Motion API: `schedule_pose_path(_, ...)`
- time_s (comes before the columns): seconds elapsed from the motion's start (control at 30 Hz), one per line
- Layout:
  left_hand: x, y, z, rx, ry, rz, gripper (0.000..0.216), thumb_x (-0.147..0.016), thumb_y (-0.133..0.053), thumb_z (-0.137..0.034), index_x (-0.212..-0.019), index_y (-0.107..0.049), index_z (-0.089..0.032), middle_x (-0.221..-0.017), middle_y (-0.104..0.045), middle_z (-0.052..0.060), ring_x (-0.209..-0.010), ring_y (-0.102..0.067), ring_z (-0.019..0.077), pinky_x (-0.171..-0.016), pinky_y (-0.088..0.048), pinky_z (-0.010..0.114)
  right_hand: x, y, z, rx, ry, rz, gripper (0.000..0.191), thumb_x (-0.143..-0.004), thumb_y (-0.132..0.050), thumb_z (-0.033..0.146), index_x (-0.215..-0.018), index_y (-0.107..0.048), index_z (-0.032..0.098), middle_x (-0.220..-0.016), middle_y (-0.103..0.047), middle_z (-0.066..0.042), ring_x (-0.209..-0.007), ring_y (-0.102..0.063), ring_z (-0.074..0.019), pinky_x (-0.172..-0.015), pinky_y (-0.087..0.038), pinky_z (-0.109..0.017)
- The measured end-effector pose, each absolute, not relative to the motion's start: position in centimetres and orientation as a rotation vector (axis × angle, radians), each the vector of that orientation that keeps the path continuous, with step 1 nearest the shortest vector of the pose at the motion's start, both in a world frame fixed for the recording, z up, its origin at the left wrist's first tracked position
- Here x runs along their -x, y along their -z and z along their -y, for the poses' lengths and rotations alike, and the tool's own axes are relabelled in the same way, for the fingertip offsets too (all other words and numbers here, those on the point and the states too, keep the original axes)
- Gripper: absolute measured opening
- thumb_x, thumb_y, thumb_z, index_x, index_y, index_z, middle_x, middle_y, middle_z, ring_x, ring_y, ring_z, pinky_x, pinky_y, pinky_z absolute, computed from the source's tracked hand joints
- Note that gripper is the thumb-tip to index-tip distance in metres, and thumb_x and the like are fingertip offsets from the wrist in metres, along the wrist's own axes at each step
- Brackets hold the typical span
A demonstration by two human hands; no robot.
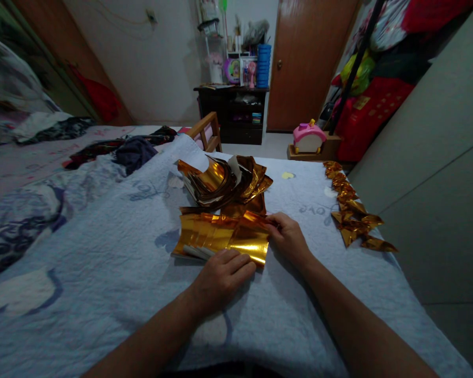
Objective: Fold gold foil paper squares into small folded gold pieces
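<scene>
Golden sheets (220,231), pale-blue printed bedcover (137,286)

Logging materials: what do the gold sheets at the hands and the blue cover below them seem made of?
Gold sheets: probably foil-faced paper, glossy and mirror-like, given bright reflections and curled edges; plastic film possible.
Blue cover: matte fabric, perhaps quilted, judging by its bumpy surface.

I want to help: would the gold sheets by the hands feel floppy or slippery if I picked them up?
The gold sheets probably bend easily, since they look thin and curved. Their mirror-like shine suggests they might be slippery.
</scene>
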State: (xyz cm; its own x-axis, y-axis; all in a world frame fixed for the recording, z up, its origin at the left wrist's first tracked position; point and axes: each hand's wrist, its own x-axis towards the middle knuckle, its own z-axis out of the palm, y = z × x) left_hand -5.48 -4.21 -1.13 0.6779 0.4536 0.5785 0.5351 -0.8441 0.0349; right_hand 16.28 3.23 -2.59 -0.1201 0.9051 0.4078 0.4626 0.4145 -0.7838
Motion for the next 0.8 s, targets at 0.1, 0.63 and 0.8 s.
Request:
schedule_pose_path(0.1, 5.4, 1.0, 4.2, 2.74, 0.911, 0.824, 0.016, -0.1, -0.049, -0.016, -0.102, -0.065, -0.018, -0.093, -0.073, 0.006, -0.082, -0.065, 0.0186, -0.075, -0.054, 0.032, -16.6, 2.8, -3.5, 1.195, -0.67, 1.738, 0.012, -0.082, -0.06, 0.022, -0.079, -0.072, 0.021, -0.084, -0.071, -0.004, -0.08, -0.064, -0.0189, -0.078, -0.049, -0.032)
schedule_pose_path(0.63, 5.6, -0.3, 4.3, 2.774, 0.828, 0.86, 0.016, -0.096, -0.056, -0.021, -0.109, -0.065, -0.018, -0.102, -0.072, 0.008, -0.088, -0.064, 0.0207, -0.079, -0.053, 0.036, -16.2, 1.9, -3.1, 1.27, -0.795, 1.615, 0.025, -0.08, -0.063, 0.037, -0.061, -0.064, 0.021, -0.065, -0.062, 0.0, -0.064, -0.054, -0.0157, -0.063, -0.041, -0.028)
schedule_pose_path(0.8, 5.3, -0.3, 4.0, 2.78, 0.746, 0.756, 0.016, -0.1, -0.052, -0.019, -0.11, -0.064, -0.018, -0.096, -0.072, 0.006, -0.085, -0.063, 0.0181, -0.077, -0.05, 0.033, -16.0, 1.8, -2.9, 1.251, -0.83, 1.561, 0.026, -0.086, -0.058, 0.039, -0.071, -0.069, 0.021, -0.067, -0.065, 0.0, -0.067, -0.057, -0.0177, -0.064, -0.042, -0.028)
